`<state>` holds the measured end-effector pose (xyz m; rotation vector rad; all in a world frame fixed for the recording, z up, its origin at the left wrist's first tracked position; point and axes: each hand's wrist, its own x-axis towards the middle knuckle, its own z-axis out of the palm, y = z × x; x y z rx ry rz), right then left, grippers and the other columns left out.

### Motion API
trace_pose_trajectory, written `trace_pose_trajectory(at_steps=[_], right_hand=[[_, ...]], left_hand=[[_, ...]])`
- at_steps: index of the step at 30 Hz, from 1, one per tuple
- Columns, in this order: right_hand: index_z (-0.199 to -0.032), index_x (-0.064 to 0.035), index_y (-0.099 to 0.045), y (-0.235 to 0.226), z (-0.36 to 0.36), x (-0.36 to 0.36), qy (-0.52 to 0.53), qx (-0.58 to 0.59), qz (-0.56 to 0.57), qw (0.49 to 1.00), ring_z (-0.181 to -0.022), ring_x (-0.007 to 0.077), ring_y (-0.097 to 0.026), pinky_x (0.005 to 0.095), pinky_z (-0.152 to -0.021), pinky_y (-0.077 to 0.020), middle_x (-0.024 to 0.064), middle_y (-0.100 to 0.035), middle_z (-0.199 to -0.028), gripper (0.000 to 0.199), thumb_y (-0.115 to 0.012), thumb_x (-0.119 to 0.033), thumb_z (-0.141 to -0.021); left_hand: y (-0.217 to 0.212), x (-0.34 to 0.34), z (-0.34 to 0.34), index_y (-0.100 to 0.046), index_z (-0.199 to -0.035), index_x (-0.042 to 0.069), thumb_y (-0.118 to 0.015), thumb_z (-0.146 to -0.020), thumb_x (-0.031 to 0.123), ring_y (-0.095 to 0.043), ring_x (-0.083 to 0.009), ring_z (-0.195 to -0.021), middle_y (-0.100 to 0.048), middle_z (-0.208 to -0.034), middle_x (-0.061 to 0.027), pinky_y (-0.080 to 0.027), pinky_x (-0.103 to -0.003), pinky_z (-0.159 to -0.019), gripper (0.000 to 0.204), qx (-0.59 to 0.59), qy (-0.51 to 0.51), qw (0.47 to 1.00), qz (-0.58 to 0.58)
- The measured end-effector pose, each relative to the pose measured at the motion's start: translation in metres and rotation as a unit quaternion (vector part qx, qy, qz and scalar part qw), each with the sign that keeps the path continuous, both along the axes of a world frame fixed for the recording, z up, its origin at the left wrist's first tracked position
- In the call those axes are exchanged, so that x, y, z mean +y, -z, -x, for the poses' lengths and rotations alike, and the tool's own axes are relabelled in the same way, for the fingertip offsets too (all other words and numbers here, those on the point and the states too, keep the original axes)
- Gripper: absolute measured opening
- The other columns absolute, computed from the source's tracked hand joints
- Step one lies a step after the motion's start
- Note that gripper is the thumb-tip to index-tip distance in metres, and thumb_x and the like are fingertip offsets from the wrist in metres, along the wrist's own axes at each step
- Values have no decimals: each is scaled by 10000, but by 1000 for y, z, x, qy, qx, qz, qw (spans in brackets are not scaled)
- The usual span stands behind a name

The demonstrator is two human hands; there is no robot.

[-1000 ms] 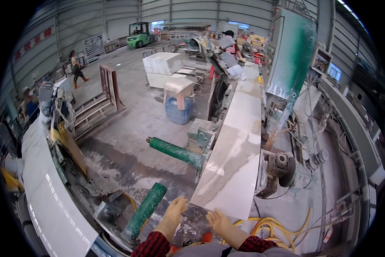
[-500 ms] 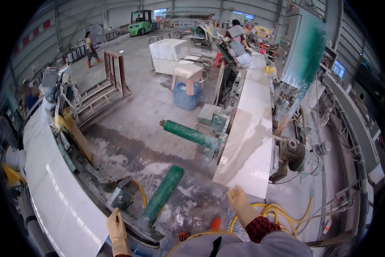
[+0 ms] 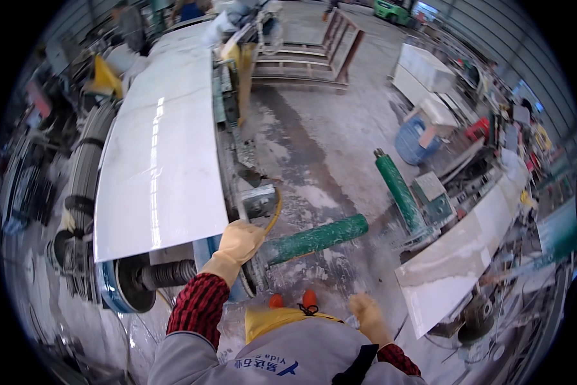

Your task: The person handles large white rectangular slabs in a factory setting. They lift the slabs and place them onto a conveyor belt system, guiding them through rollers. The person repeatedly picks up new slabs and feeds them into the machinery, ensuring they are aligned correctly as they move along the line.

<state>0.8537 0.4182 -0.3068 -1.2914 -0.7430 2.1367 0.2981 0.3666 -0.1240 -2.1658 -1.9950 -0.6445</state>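
My gloved left hand [image 3: 240,240] gripping a metal tool [image 3: 257,202] at the glossy white slab's [image 3: 160,160] near corner, right hand [image 3: 365,312] loosely curled, holding nothing, ribbed green cylinder [image 3: 314,239] nearby.

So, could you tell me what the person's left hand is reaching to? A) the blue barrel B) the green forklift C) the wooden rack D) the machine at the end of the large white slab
D: the gloved left hand rests at the machine by the white slab's near corner.

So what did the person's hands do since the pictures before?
The view swung left, from the slab on the right to the big white slab. The left hand reached up to the grey machine part at its corner. The right hand dropped low, holding nothing. The green rollers stayed put.
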Motion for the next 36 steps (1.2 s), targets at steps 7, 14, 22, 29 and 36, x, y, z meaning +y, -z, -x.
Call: trace_pose_trajectory(at_steps=[7,14,22,29,36], right_hand=[[-1382,-25,-730,-13,73,-5,-462,-235,-155,841,-1193,253,-734,393,-1029,-576,160,-790,-1290,485,-727,-365,-1037],[-1432,-75,-641,17,-4,63,372,-132,132,909,-1115,318,-711,434,-1053,-555,204,-713,-1330,408,-688,-133,-1031],[-1500,-85,-575,-39,15,57,477,143,-19,867,-1337,350,-636,507,-1167,-522,193,-614,-1506,635,-691,131,-915],[-1480,145,-500,-71,6,74,454,98,-57,884,-1376,359,-613,473,-1218,-503,241,-595,-1511,583,-667,143,-922],[-1524,126,-488,-104,20,76,454,60,-66,886,-1363,350,-625,434,-1204,-502,253,-611,-1495,611,-639,128,-932]], left_hand=[[17,-4,-2,-726,-733,132,-682,-880,210,-750,-356,-797,-754,-780,-129,-580,-512,-735,172,69,-51,993,85],[3,-6,-14,-651,-832,94,-734,-868,162,-669,-382,-792,-683,-800,-120,-526,-522,-742,113,1,7,1000,-10],[12,-5,-7,-646,-837,103,-738,-869,207,-661,-390,-812,-679,-830,-135,-522,-527,-743,143,48,-4,997,63],[-7,5,-20,-604,-806,100,-740,-843,168,-634,-359,-800,-648,-797,-113,-501,-472,-752,156,57,67,994,59],[0,-1,-23,-603,-816,117,-721,-871,148,-639,-343,-814,-635,-793,-97,-515,-461,-778,134,70,81,990,89]])
